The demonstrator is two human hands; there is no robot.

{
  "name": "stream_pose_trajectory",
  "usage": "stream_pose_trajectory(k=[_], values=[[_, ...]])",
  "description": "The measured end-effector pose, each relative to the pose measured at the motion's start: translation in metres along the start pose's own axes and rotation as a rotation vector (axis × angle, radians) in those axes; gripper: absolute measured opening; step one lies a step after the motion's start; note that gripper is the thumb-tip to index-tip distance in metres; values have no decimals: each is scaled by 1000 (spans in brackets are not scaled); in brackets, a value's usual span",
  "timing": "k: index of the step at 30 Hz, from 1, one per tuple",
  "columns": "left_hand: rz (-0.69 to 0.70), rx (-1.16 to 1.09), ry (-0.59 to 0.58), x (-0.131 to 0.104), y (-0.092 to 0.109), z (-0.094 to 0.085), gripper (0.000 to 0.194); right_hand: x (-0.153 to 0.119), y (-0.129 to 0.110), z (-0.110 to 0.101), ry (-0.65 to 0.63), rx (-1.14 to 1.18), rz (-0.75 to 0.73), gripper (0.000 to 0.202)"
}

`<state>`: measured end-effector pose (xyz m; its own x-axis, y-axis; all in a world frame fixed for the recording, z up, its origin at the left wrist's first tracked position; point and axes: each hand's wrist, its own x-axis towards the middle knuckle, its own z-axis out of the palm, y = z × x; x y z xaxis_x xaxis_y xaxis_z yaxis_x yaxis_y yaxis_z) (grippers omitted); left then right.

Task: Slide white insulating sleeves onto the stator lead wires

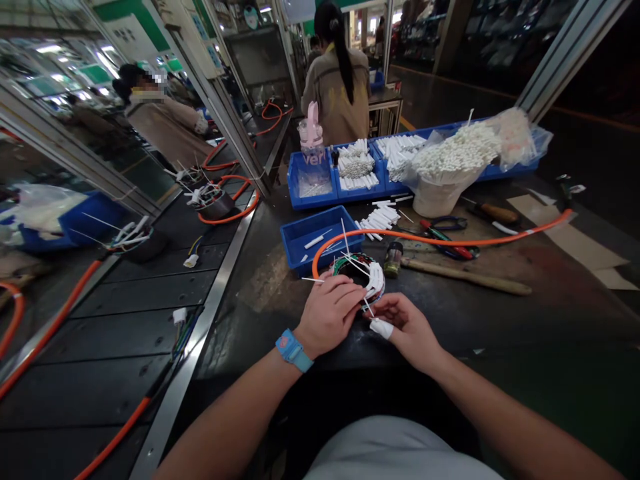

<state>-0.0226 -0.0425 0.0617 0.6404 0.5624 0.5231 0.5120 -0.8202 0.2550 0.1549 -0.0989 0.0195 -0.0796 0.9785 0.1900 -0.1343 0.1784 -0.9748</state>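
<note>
A ring-shaped motor stator (376,275) with coil windings and white sleeves around its rim rests on the dark bench before me. An orange cable (425,239) runs from it to the right. My left hand (331,312), a blue band at its wrist, is closed over the near left side of the stator. At the near right rim, my right hand (407,328) pinches at a thin white sleeve (369,307) that slants out of the windings. White tape (382,327) wraps the right thumb. The fingertips partly hide the contact.
Behind the stator sits a blue tray (287,243) with loose white sleeves. Blue bins (313,200) and a bag of white tubes (440,167) stand farther back. A hammer (465,275), pliers (445,241) and screwdriver (495,212) lie right. A conveyor (125,387) runs left; co-workers are beyond.
</note>
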Motion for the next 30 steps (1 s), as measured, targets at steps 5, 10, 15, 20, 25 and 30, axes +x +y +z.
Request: stream_pose_trajectory(k=[5, 10, 15, 20, 25, 30], values=[[16, -11, 28, 0, -1, 1, 23, 9, 0, 7, 65, -77, 35, 27], [29, -25, 38, -1, -1, 2, 24, 19, -9, 10, 154, -465, 11, 19], [6, -14, -23, 3, 2, -6, 27, 36, -36, -3, -127, -1319, -563, 10], [-100, 196, -355, 12, 3, -19, 56, 46, -52, -12, -455, -1441, -1032, 24], [-102, 346, -413, 11, 7, -17, 44, 69, -53, -12, -405, -1411, -1112, 33], [-77, 401, -415, 8, 9, -16, 39, 100, -47, -21, -308, -1288, -772, 28]])
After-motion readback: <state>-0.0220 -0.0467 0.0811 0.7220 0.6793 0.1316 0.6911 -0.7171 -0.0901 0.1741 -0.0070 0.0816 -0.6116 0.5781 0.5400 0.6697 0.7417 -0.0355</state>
